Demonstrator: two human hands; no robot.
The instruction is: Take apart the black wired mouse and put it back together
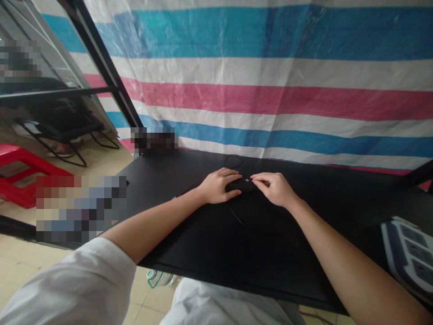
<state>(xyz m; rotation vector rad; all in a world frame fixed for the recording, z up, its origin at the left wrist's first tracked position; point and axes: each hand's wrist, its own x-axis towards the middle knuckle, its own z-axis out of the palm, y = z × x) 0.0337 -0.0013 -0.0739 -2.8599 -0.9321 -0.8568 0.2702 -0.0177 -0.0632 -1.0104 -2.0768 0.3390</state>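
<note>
A small black object (244,184) with a tiny round silver spot lies on the black tabletop (270,253), between my hands. My left hand (218,186) is cupped over its left side, fingers curled onto it. My right hand (274,188) holds its right end between the fingertips. What the object is cannot be told, as it is dark and partly covered. A thin black cable loop (233,161) lies just beyond it, and a thin wire (237,215) trails towards me.
A striped blue, white and pink tarpaulin (270,76) hangs behind the table. A power strip (409,255) sits at the right edge. A red plastic stool (27,180) stands on the tiled floor at left, and a plastic bottle (158,278) lies below the table's front edge. Pixelated patches hide some things.
</note>
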